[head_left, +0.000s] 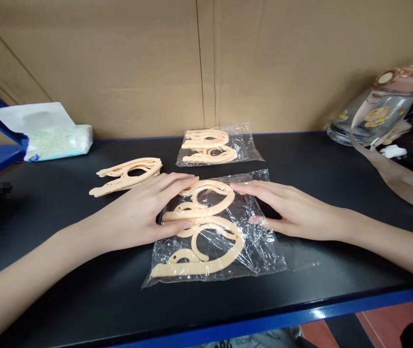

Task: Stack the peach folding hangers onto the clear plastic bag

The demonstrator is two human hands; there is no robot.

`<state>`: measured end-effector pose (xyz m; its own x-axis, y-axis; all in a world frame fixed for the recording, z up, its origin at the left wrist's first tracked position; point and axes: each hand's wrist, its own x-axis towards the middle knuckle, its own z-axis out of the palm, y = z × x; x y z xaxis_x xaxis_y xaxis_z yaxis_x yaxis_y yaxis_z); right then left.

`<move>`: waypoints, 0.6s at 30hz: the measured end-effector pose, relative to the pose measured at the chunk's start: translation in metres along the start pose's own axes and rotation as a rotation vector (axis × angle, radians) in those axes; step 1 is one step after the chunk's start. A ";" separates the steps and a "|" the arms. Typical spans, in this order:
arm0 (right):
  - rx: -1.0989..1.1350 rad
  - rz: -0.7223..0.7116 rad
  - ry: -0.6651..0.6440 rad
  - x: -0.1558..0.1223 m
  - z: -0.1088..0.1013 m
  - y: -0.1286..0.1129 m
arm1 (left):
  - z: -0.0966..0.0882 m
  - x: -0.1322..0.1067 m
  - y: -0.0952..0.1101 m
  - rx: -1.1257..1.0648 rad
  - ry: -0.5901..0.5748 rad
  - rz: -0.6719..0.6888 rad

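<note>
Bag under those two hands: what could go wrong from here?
The bag is thin, crinkled film over hard plastic hangers. With the left hand and right hand both pressing flat on it, an edge might poke through. It also lies close to the front edge of the table, so a push toward the person could slide it off. The left hand sits near the loose hangers and might knock them.

Two bare hands, two bare arms.
- left hand [144,212], middle of frame: slim, long fingers; thumb nail [186,225] short, plain.
- left arm [28,270], lower left of frame: bare all the way to frame edge, smooth.
- right hand [293,210], right of middle: slim, long fingers.
- right arm [391,237], lower right: bare to frame edge, smooth.
</note>
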<state>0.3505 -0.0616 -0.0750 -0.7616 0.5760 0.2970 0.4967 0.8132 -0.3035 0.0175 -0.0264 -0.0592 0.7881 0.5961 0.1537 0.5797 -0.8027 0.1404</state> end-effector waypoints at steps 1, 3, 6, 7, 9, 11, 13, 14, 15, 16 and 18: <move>-0.004 0.002 0.001 0.000 0.000 0.000 | 0.003 -0.001 -0.002 0.004 0.015 0.012; -0.010 0.009 0.000 -0.001 0.000 0.000 | 0.008 -0.003 -0.005 0.012 0.032 0.029; -0.027 0.015 -0.014 -0.002 -0.001 -0.001 | 0.009 -0.005 -0.007 0.046 0.042 0.024; -0.033 0.014 -0.019 -0.002 -0.001 -0.001 | 0.007 -0.005 -0.008 0.069 0.052 0.013; -0.041 0.010 -0.023 -0.003 -0.001 -0.001 | -0.001 -0.004 -0.010 0.131 0.068 -0.022; -0.045 0.008 -0.022 -0.002 -0.001 -0.001 | -0.013 -0.003 -0.014 0.202 0.095 -0.067; -0.044 0.011 -0.026 -0.002 -0.002 -0.001 | -0.025 -0.004 -0.022 0.262 0.116 -0.132; -0.042 0.015 -0.031 -0.002 -0.002 -0.001 | -0.031 -0.006 -0.027 0.281 0.115 -0.184; -0.038 0.018 -0.036 -0.002 -0.002 -0.001 | -0.036 -0.009 -0.033 0.292 0.097 -0.253; -0.035 0.022 -0.040 -0.002 -0.002 -0.001 | -0.041 -0.012 -0.040 0.297 0.058 -0.339; -0.031 0.026 -0.047 -0.002 -0.003 0.000 | -0.048 -0.019 -0.054 0.290 -0.020 -0.508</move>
<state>0.3534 -0.0622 -0.0734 -0.7668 0.5927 0.2464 0.5283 0.8008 -0.2820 -0.0386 0.0063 -0.0227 0.3988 0.9093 0.1186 0.9166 -0.3913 -0.0820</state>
